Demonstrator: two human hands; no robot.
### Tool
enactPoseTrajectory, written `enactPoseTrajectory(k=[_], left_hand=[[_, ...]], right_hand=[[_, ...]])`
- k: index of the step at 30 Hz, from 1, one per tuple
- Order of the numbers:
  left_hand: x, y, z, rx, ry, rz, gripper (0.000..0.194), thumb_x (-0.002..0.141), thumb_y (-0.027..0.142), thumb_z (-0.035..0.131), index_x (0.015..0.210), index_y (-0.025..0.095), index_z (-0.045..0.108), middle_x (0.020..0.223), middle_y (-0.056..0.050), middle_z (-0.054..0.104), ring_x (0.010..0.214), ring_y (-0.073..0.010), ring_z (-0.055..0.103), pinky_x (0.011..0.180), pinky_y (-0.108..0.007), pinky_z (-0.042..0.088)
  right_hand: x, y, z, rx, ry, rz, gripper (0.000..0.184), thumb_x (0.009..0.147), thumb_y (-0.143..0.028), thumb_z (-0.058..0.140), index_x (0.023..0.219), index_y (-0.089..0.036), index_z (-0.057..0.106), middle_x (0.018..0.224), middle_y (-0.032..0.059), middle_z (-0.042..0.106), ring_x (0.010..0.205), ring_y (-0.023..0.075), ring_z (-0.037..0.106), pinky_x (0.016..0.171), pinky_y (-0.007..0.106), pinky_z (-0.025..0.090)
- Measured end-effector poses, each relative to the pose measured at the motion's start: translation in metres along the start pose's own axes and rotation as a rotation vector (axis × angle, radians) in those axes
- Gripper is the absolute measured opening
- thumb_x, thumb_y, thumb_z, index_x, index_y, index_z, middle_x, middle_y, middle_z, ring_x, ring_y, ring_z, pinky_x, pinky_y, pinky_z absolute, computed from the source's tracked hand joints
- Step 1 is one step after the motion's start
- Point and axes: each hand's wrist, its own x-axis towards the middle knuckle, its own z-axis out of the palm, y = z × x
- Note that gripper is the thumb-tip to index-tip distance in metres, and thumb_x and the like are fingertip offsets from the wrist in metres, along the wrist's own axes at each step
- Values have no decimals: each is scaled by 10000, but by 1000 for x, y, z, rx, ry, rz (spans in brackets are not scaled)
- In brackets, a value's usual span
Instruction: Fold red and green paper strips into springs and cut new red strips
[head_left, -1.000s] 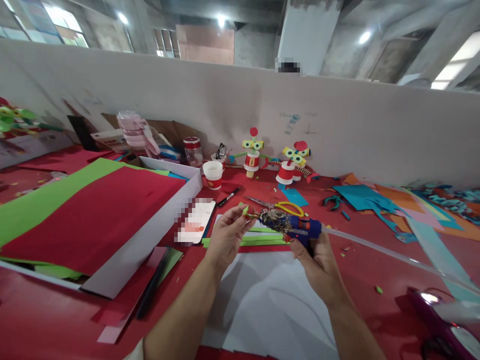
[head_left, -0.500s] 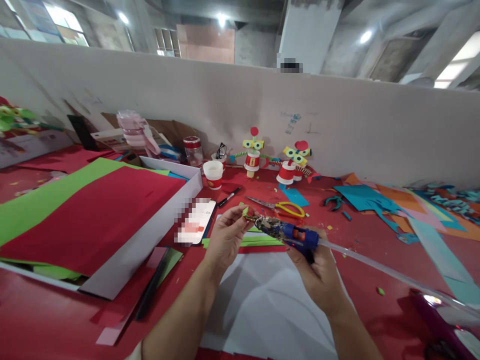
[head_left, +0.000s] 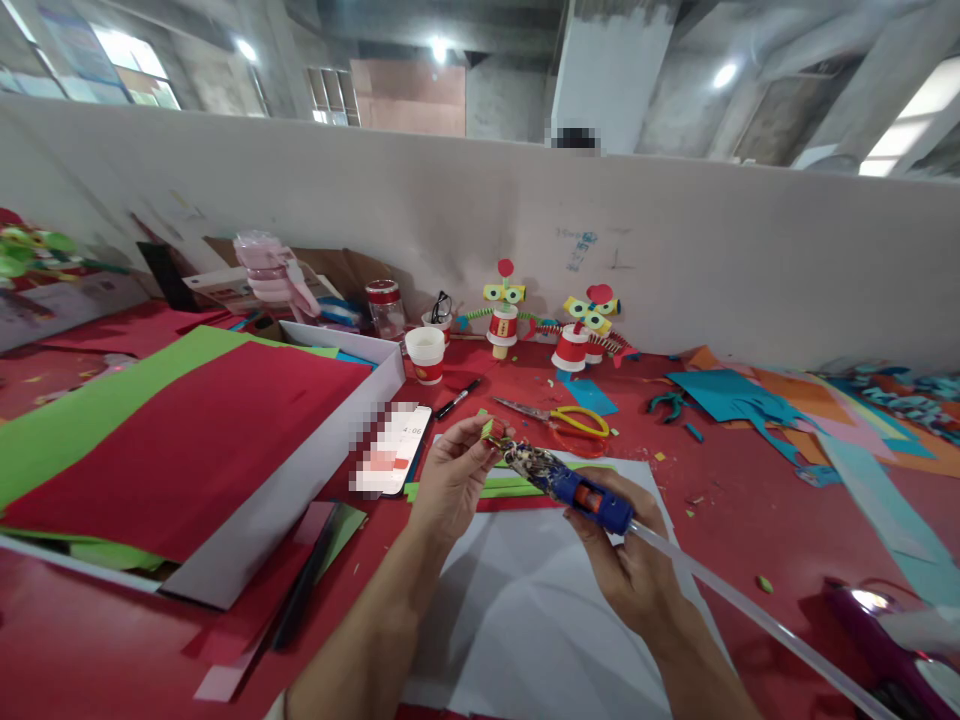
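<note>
My left hand (head_left: 451, 478) pinches a small folded piece of red and green paper (head_left: 491, 431) between thumb and fingers. In my right hand (head_left: 637, 555) is a blue hot glue gun (head_left: 600, 503), its nozzle end crusted with old glue and touching or very near the paper piece. A long clear glue stick (head_left: 739, 598) sticks out of its back. Below both hands lies a white sheet (head_left: 540, 630), with green paper strips (head_left: 514, 487) along its far edge. My right palm hides the gun's handle.
Yellow-handled scissors (head_left: 577, 418), a phone (head_left: 401, 445) and a marker (head_left: 457, 398) lie beyond my hands. Left stands a white box (head_left: 292, 480) of coloured paper; paper-cup figures (head_left: 502, 325) stand at the partition. Paper scraps (head_left: 712, 395) and a purple device (head_left: 877, 640) are right.
The glue gun has tilted, its back end and the glue stick dropping lower while the nozzle stays by the paper piece. My left hand has barely moved.
</note>
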Motion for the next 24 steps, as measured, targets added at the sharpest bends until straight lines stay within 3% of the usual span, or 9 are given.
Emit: enactPoseTrajectory(k=[11, 24], left_hand=[[0, -1, -1, 7, -15, 27, 314, 531, 212, 857, 812, 196, 717, 787, 0, 734, 745, -122, 681, 699, -196, 516], [-2, 2, 0, 14, -23, -2, 308, 549, 229, 851, 820, 205, 707, 796, 5, 727, 769, -133, 685, 688, -202, 512]], right_hand=[[5, 2, -5, 48, -71, -99, 466, 803, -138, 587, 1223, -270, 433, 1079, 77, 639, 964, 253, 638, 796, 393, 518], [5, 3, -4, 55, -95, -52, 352, 803, -169, 571, 1138, -248, 494, 1044, 95, 651, 968, 271, 641, 789, 416, 528]])
